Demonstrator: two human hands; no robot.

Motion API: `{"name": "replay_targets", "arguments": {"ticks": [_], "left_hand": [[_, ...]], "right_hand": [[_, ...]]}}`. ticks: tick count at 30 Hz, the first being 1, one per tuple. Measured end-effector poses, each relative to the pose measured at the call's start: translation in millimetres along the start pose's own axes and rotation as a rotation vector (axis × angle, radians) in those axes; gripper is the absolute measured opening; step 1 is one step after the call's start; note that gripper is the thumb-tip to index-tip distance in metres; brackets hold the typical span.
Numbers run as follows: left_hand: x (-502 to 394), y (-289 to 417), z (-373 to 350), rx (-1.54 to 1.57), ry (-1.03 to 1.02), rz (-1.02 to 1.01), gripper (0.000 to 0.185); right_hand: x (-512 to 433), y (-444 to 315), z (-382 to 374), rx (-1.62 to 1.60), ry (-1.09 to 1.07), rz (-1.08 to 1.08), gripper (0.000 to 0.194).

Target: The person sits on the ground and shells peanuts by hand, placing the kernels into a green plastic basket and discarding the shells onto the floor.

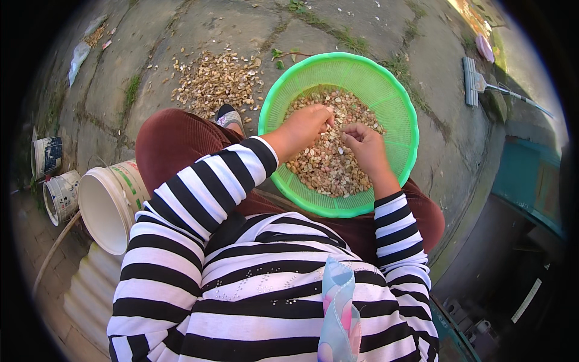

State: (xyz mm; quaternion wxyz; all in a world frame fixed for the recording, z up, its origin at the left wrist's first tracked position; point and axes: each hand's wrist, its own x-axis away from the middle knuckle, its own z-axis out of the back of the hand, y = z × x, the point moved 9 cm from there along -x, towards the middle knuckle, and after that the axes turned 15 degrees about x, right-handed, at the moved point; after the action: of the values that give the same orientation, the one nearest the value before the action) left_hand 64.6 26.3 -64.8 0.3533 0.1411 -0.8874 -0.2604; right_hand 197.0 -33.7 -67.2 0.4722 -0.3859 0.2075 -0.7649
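A round green plastic mesh basket point(393, 167) rests at my lap, between my knees. Loose peanuts point(316, 174), mostly kernels mixed with pale shell pieces, cover its bottom. My left hand point(310, 124) is over the middle of the peanuts, its fingers curled and fingertips drawn together. Just to its right, my right hand point(367, 147) has thumb and forefinger close together above the same heap. The two hands are near each other but apart. Whether a small peanut is pinched in either one is too small to tell.
Peanut shells point(219, 81) lie heaped on the cracked concrete point(149, 40) beyond my left knee, near my shoe point(228, 117). White plastic buckets point(104, 210) lie tipped at the left. A sponge mop point(475, 83) is at the far right. A plastic bag point(79, 59) is at upper left.
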Motion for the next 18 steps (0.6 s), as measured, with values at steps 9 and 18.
{"name": "replay_targets", "arguments": {"ticks": [9, 18], "left_hand": [[-1, -6, -2, -0.155, -0.093, -0.016, 0.033], [-8, 3, -17, -0.209, -0.279, -0.303, 0.031]], "right_hand": [[9, -44, 13, -0.576, 0.024, 0.112, 0.009], [27, -74, 37, -0.067, 0.306, 0.354, 0.008]]}}
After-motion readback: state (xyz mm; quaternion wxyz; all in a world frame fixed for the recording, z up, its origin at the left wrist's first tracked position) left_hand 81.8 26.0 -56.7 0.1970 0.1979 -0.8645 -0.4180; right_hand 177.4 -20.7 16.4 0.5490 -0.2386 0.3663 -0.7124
